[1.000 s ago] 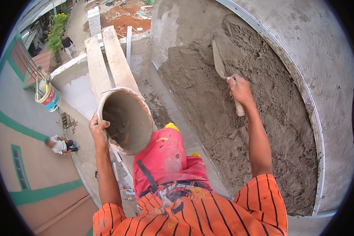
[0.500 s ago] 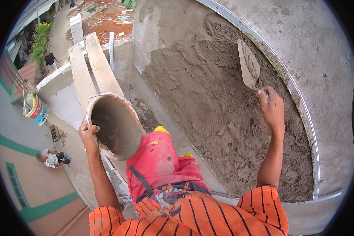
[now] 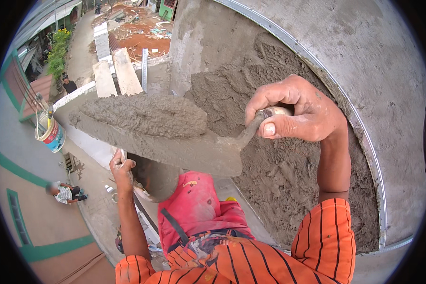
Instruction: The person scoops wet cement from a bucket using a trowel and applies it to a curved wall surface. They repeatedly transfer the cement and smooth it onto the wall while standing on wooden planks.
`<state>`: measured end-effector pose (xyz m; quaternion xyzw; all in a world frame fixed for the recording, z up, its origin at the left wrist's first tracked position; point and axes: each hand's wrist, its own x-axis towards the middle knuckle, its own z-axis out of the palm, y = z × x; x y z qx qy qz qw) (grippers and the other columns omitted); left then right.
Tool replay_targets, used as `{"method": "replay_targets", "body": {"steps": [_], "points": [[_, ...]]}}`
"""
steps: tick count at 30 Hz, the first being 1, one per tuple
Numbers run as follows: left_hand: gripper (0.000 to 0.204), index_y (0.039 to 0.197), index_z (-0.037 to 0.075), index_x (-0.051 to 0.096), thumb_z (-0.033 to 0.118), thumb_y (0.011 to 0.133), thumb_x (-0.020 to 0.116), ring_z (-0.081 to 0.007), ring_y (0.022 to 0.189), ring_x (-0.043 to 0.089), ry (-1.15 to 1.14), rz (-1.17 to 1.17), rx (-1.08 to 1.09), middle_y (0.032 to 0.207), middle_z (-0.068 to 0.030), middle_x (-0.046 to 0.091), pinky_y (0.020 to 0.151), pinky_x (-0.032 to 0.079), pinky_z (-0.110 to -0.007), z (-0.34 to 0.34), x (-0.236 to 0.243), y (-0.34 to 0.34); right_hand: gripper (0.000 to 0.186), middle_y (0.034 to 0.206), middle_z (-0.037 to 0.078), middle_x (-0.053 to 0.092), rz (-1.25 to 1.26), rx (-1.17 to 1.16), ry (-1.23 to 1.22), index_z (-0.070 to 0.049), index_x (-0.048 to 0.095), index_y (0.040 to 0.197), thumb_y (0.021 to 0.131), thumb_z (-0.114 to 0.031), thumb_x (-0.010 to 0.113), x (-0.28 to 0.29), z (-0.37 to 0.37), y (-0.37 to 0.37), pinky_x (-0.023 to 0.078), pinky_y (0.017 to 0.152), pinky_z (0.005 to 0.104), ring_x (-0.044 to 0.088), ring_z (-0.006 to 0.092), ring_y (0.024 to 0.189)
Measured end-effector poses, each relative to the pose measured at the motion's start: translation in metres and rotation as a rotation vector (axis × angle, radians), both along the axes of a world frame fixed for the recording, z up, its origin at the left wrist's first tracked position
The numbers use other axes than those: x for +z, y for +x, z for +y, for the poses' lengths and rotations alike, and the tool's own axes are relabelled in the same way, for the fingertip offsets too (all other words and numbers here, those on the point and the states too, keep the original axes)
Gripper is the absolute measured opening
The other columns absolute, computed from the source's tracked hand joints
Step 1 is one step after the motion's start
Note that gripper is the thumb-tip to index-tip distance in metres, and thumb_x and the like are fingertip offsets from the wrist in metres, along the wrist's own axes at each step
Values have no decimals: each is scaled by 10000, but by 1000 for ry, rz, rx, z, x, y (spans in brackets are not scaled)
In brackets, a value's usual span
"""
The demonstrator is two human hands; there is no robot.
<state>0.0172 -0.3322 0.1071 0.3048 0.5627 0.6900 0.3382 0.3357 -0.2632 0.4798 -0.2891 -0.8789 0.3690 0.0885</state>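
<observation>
My right hand point(image 3: 300, 111) is closed round the handle of a trowel point(image 3: 208, 154), held high over the bucket. A thick heap of wet mortar point(image 3: 146, 116) lies along its blade. Below the blade, my left hand point(image 3: 123, 170) grips the rim of a mortar-smeared bucket point(image 3: 158, 177); the trowel hides most of the bucket's mouth. To the right, rough wet mortar point(image 3: 288, 175) covers a wall panel, with ridges and lumps in its surface.
A metal edge strip point(image 3: 312, 57) curves along the mortar's right side, beside smooth grey wall point(image 3: 383, 61). Two boards point(image 3: 126, 71) stick out ahead. Another bucket point(image 3: 52, 135) hangs at left. Two people point(image 3: 64, 192) are below at left, one near the low wall.
The trowel has come from the wall on the right to above the bucket, up close, and now carries a large heap of mortar. The left hand keeps hold of the bucket.
</observation>
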Motion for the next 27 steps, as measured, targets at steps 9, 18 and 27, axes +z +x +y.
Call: {"method": "replay_targets", "body": {"steps": [9, 18, 27], "points": [[729, 1313, -88, 545, 23, 595, 481, -176, 998, 591, 147, -111, 7, 1134, -97, 632, 897, 436, -249, -10, 24, 9, 311, 659, -9, 527, 95, -830, 404, -58, 590, 867, 992, -319, 477, 9, 77, 83, 419, 437, 229, 514, 63, 519], [691, 1287, -87, 563, 16, 609, 476, -159, 931, 593, 133, -161, -85, 1076, -87, 642, 843, 446, -235, 6, 35, 1, 344, 740, 53, 587, 33, -753, 359, -3, 596, 915, 975, -331, 512, -41, 143, 66, 475, 550, 324, 570, 143, 564], [690, 1290, -85, 564, 9, 612, 475, -155, 948, 595, 160, -109, -39, 1079, -81, 646, 857, 443, -231, -2, 32, 10, 364, 818, 202, 667, 64, -899, 799, 13, 646, 997, 954, -330, 529, -79, 246, 59, 505, 740, 419, 660, 308, 756]]}}
